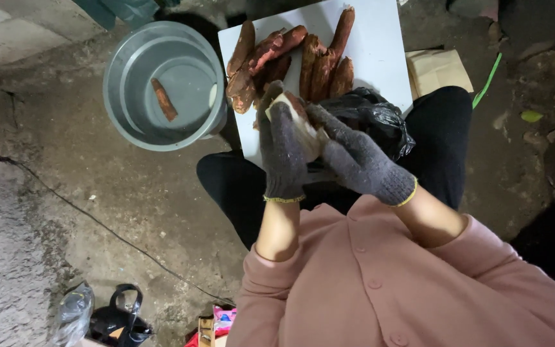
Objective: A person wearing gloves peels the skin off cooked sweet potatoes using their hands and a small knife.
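A white rectangular board surface [380, 51] carries a pile of reddish-brown sweet potatoes [290, 61], beside a round grey metal basin [120, 71] holding one more. Just in front, over the lap, the grey-gloved left hand [282, 154] and grey-gloved right hand [358, 160] hold a partly peeled pale sweet potato [300, 119], fingers clamped around it.

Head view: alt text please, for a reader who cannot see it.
Two grey-gloved hands, left and right, hold a partly peeled root over a white board piled with reddish-brown roots. One root lies in a grey basin.
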